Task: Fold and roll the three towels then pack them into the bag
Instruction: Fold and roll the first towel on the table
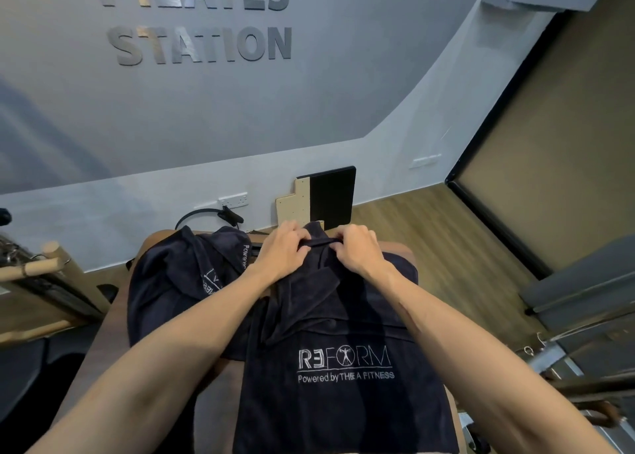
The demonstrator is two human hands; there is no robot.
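The left hand (283, 247) and the right hand (357, 249) lie side by side, each pinching the bunched far hem of a dark navy towel (330, 395). It spreads toward six o'clock over a brown bench (103, 360), white logo upward. At nine o'clock, a second navy towel (178, 281) lies crumpled.

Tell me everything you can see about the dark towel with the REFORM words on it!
The REFORM towel is dark navy and looks like soft terry cloth. White stitched letters read REFORM, with a smaller line below starting "Powered by". It lies spread lengthwise on the brown padded surface, its near half flat, its far half bunched and creased. At the far end the left hand and right hand both pinch its edge. Its left side meets another rumpled dark towel.
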